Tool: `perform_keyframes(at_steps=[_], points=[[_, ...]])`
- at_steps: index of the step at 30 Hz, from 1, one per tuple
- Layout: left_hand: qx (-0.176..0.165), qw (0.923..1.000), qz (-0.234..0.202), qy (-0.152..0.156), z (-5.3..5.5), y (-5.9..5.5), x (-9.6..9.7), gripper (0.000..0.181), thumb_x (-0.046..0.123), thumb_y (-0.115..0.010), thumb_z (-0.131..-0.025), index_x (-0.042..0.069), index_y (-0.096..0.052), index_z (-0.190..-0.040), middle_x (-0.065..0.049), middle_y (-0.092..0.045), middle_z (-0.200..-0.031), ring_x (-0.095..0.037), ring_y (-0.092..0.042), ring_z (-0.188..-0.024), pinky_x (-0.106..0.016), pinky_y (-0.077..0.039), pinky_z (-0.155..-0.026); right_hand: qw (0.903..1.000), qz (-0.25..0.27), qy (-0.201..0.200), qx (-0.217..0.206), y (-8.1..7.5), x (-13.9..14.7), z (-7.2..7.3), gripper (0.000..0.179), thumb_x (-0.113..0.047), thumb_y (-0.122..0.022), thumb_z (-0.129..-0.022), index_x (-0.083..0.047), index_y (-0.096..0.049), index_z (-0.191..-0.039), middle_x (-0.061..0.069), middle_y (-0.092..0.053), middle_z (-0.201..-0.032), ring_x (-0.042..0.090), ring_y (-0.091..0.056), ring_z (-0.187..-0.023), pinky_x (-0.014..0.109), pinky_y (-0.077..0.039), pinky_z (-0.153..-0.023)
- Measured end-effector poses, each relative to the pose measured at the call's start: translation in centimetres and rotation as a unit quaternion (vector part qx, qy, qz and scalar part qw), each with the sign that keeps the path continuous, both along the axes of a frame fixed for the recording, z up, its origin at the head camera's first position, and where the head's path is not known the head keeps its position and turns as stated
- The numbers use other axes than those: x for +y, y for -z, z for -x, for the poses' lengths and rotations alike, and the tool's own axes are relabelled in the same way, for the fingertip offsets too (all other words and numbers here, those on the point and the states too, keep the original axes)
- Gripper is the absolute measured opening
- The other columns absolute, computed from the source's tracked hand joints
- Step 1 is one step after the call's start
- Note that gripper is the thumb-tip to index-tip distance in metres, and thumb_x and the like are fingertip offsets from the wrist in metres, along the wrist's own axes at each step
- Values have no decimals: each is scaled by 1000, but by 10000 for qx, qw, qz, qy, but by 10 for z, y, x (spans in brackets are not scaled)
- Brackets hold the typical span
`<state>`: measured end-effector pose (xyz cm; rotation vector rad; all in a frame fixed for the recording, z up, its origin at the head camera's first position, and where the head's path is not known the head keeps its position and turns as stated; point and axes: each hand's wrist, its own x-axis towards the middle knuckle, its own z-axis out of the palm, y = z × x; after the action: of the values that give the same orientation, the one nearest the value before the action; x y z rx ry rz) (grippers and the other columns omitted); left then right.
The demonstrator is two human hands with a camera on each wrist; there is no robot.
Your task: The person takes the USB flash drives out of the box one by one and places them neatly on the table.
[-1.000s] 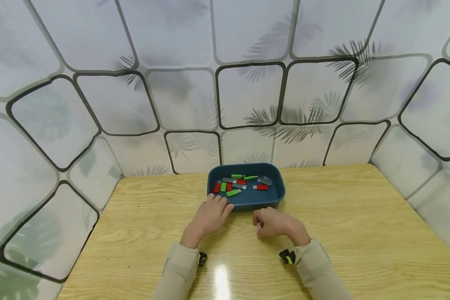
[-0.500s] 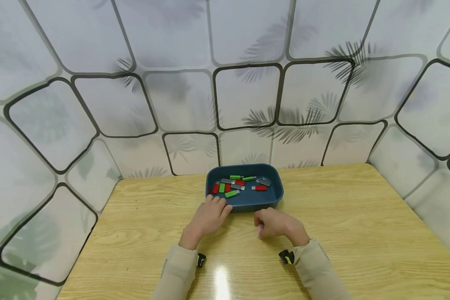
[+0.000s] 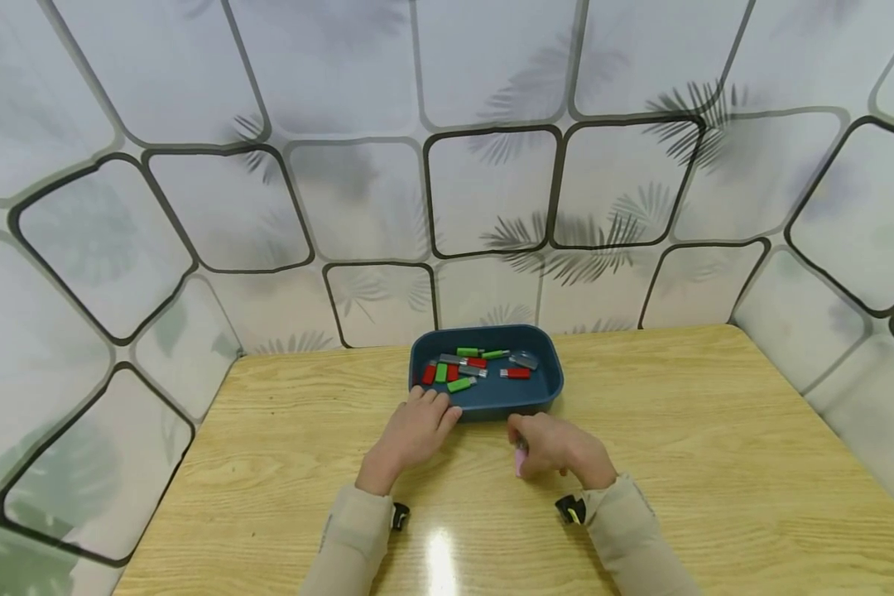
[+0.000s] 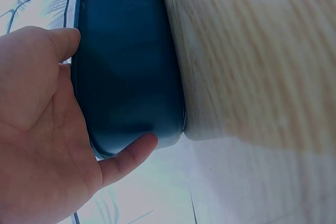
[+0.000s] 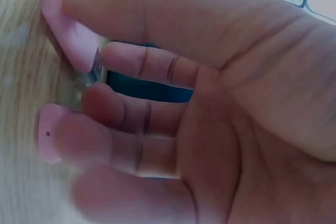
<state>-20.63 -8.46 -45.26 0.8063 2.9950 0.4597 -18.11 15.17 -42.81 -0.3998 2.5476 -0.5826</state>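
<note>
A dark blue plastic bin [image 3: 502,410] stands toward the back of the table. At its front left corner my left hand [image 3: 413,426] grips the rim; in the left wrist view the thumb is on the rim and the little finger reaches along the outside wall. In front of the bin, my right hand [image 3: 555,447] holds a pink USB stick [image 5: 73,35] low over the table. The thumb lies on its pink body, and the metal plug shows near the index fingertip. A second pink piece [image 5: 48,134] with a small hole is partly hidden behind the other fingertips.
Several USB sticks lie loose in the bin, among them a green one [image 3: 462,385], a red one [image 3: 516,373] and a clear one [image 3: 524,361]. A patterned backdrop [image 3: 492,190] rises behind the wooden table [image 3: 678,430] and along both sides.
My right hand has shifted slightly and its fingers have opened a little, so more of the pink USB stick and its metal plug show. My left hand keeps its place at the bin.
</note>
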Motion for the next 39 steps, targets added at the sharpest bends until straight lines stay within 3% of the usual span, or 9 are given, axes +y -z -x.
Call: perform_keyframes(at_steps=[2,8,10,24,39], points=[[7,10000,5,10,0,0,0,33,39,-37,-108,13,-56,-98,-2,-55,-92,-21,-38,-84,-34,-40,-67,9999,75,-32,-76,1,1,0,33,-4,-78,-78,-15,-56,-100,4,-55,-81,20,-54,-61,32,-45,-47],[15,10000,-18,27,0,0,0,33,38,-37,-108,13,-56,-98,-2,-55,-93,-21,-39,-84,-34,-40,-67,9964,211,-720,398,4,4,3,28,1,-72,-76,-10,-57,-97,2,-53,-80,17,-49,-72,32,-38,-65],[9,10000,-12,17,0,0,0,33,38,-37,-108,13,-57,-99,-2,-56,-93,-21,-39,-85,-34,-40,-67,9953,299,-827,415,4,5,4,26,3,-70,-76,-8,-58,-96,2,-53,-80,17,-47,-72,32,-37,-65],[-9,10000,-14,22,0,-2,0,33,38,-37,-108,13,-56,-96,-2,-56,-92,-21,-39,-84,-35,-40,-68,9945,566,-883,23,8,9,9,42,-1,-73,-78,-5,-56,-116,1,-54,-83,15,-50,-74,31,-40,-68],[-19,10000,-57,17,0,-1,0,33,38,-38,-108,13,-56,-96,-2,-55,-91,-21,-38,-84,-34,-38,-67,9886,835,-1252,38,9,15,14,26,3,-69,-80,-6,-59,-102,2,-54,-84,12,-48,-72,27,-39,-66]])
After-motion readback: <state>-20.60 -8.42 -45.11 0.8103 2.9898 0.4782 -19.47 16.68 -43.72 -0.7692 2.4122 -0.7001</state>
